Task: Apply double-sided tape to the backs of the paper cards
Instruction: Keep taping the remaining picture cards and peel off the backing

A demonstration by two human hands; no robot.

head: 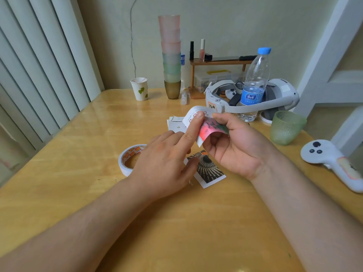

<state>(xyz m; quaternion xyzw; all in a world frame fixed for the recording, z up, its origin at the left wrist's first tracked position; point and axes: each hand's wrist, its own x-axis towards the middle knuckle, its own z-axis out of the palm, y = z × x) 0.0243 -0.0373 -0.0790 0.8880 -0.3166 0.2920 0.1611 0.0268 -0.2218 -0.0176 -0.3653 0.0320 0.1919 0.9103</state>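
Cards are what you are working on: nearest you, one card (209,169) with a dark round pattern lies face up on the wooden table (78,183), partly under your hands. Just above it, your right hand (235,146) grips a bent card (204,130) with a pink and green picture, thumb on top and fingers curled beneath, holding it clear of the table. Your left hand (163,163) reaches across with the index finger stretched out, its tip pressing on the white back of that bent card near some red print; the other fingers lie loosely curled and hold nothing. Touching your left hand on its left side, the roll of tape (129,158) lies flat on the table. Behind the held card, a few more white cards (175,123) rest in a small pile. Farther back stand a water bottle (254,85) inside a white headset (253,99), a green cup (286,127) to the right, a paper cup (139,89) and a tall stack of cups (170,55) by the wall.
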